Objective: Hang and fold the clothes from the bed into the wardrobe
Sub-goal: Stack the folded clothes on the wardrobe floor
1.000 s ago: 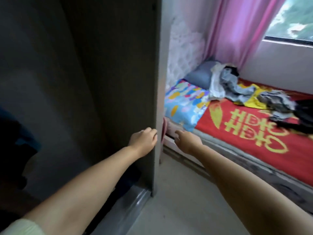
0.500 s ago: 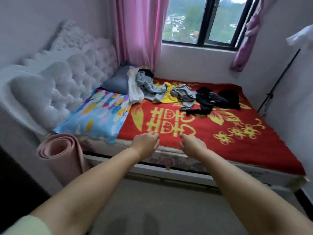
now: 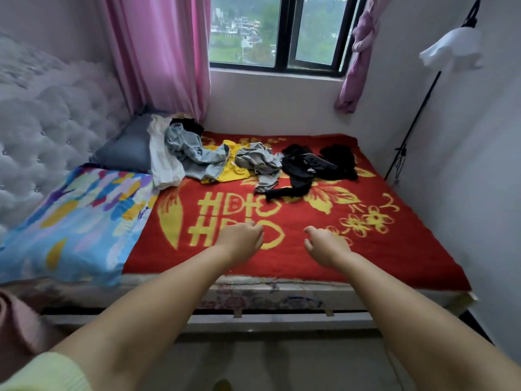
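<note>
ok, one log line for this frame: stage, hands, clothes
stage: reaching over bed | left hand: empty, loosely curled | right hand: empty, loosely curled | clothes: untouched heap at far side, beyond both hands

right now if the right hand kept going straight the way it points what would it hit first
Probably the black clothes heaped on the red and yellow blanket. The right hand hovers empty short of them with only bare blanket between, though depth is hard to judge.

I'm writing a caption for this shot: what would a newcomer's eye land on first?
First, the red blanket with big yellow characters, covering most of the bed. Next, the jumble of clothes strewn along its far side below the window. In the foreground, the left hand and right hand reach over the near edge, holding nothing.
</note>
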`<state>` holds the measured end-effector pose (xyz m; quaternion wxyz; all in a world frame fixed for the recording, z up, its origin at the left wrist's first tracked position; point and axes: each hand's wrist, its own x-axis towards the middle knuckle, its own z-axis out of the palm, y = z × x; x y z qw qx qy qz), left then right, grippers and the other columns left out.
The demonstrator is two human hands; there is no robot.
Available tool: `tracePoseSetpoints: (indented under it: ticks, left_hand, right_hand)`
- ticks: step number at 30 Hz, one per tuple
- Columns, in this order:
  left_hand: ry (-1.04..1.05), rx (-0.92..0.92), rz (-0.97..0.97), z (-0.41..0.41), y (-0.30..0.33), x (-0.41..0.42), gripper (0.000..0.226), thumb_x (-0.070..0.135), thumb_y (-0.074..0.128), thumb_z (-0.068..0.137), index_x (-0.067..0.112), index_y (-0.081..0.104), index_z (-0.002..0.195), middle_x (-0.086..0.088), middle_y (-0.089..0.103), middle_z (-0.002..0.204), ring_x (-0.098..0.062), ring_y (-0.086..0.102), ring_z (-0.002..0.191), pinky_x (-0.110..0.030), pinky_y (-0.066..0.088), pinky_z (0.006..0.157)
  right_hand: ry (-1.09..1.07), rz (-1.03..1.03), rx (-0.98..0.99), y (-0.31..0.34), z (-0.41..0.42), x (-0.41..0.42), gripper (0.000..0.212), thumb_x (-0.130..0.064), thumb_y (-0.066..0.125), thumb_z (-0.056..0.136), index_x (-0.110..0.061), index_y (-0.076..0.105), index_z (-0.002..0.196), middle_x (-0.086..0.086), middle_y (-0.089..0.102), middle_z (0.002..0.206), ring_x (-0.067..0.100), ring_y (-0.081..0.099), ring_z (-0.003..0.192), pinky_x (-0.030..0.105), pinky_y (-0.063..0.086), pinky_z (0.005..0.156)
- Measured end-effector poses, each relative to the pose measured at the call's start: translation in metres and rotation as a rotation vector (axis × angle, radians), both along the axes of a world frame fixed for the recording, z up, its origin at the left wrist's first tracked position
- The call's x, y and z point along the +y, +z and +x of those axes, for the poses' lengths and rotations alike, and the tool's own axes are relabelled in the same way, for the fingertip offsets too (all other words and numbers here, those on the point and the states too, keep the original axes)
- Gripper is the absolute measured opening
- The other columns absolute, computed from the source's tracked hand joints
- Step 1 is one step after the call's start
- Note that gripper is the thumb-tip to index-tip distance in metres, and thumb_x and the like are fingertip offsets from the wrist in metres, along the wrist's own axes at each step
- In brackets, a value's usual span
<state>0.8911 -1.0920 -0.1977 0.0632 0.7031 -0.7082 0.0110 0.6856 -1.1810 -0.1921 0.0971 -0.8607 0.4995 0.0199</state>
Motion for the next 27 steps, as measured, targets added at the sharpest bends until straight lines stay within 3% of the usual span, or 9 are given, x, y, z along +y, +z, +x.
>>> tracePoseSetpoints:
  ticks: [2, 6, 12, 20, 27]
  left_hand:
    - [-0.008, -0.008, -0.015, 0.013, -0.003, -0.037, 0.032, 0.033, 0.031, 0.102, 0.015, 0.056, 0.107, -0.002, 0.058, 0.099, -0.023, 0.06, 0.076, -0.029, 0.039, 0.047]
    - [-0.01, -0.036, -0.013, 0.042, -0.009, -0.118, 0.031, 0.033, 0.032, 0.102, 0.015, 0.056, 0.104, -0.002, 0.057, 0.097, -0.024, 0.058, 0.077, -0.027, 0.024, 0.045]
    - [-0.064, -0.093, 0.047, 0.074, -0.003, -0.248, 0.03, 0.032, 0.03, 0.102, 0.013, 0.054, 0.105, -0.004, 0.058, 0.098, -0.026, 0.06, 0.082, -0.032, 0.041, 0.056]
    - [-0.107, -0.13, 0.234, 0.059, -0.077, -0.364, 0.03, 0.031, 0.031, 0.102, 0.015, 0.053, 0.113, -0.002, 0.056, 0.107, -0.022, 0.058, 0.094, -0.031, 0.039, 0.059]
    - [0.049, 0.042, 0.316, 0.03, -0.152, -0.488, 0.026, 0.03, 0.034, 0.1, 0.013, 0.054, 0.104, -0.004, 0.056, 0.101, -0.026, 0.059, 0.093, -0.034, 0.041, 0.063]
  right_hand:
    - [-0.013, -0.013, 0.003, -0.003, 0.009, -0.034, 0.041, -0.031, 0.036, 0.101, -0.016, 0.039, 0.139, 0.008, 0.061, 0.118, 0.028, 0.061, 0.098, 0.039, 0.052, 0.073]
    - [-0.053, -0.014, 0.016, -0.01, 0.031, -0.107, 0.041, -0.03, 0.036, 0.1, -0.017, 0.039, 0.139, 0.007, 0.061, 0.12, 0.029, 0.06, 0.105, 0.037, 0.049, 0.076]
    - [-0.113, 0.0, -0.025, -0.013, 0.053, -0.218, 0.041, -0.028, 0.035, 0.1, -0.019, 0.04, 0.14, 0.007, 0.062, 0.119, 0.028, 0.06, 0.104, 0.033, 0.043, 0.07]
    - [-0.138, 0.145, 0.059, -0.086, 0.033, -0.341, 0.042, -0.029, 0.035, 0.099, -0.02, 0.038, 0.14, 0.004, 0.061, 0.117, 0.027, 0.062, 0.097, 0.031, 0.039, 0.064]
    - [-0.076, 0.266, 0.088, -0.156, 0.01, -0.497, 0.043, -0.027, 0.033, 0.099, -0.02, 0.038, 0.141, 0.004, 0.06, 0.121, 0.025, 0.063, 0.097, 0.035, 0.05, 0.075]
